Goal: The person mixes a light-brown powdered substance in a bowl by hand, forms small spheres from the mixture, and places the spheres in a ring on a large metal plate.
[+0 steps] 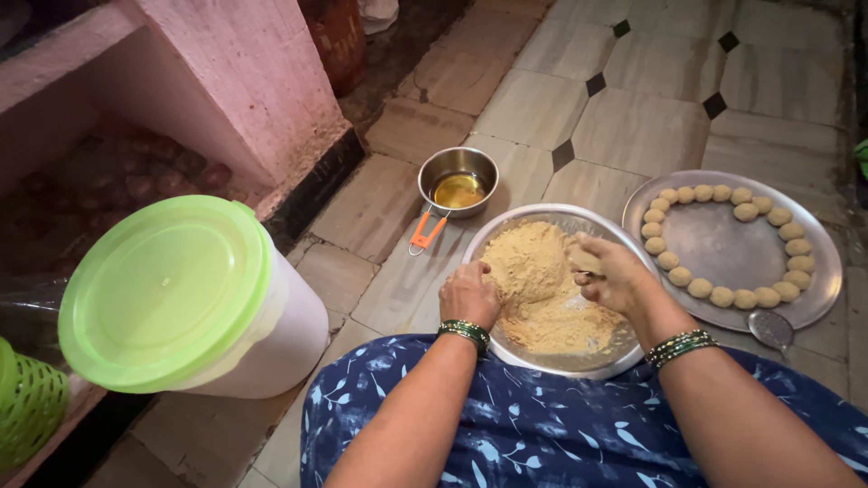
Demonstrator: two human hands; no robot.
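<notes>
Over steel bowl (506, 348): right hand (610, 276) clenched on dough lump (583, 260), left hand (470, 294) apparently fisted at crumb mixture (533, 271); crumbs may spill past rim

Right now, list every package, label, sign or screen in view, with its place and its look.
No labels, signs or screens show.
White tub: left, on the floor; round, pale green lid.
Green basket: far left edge; mesh wall, cut off by the frame.
</notes>
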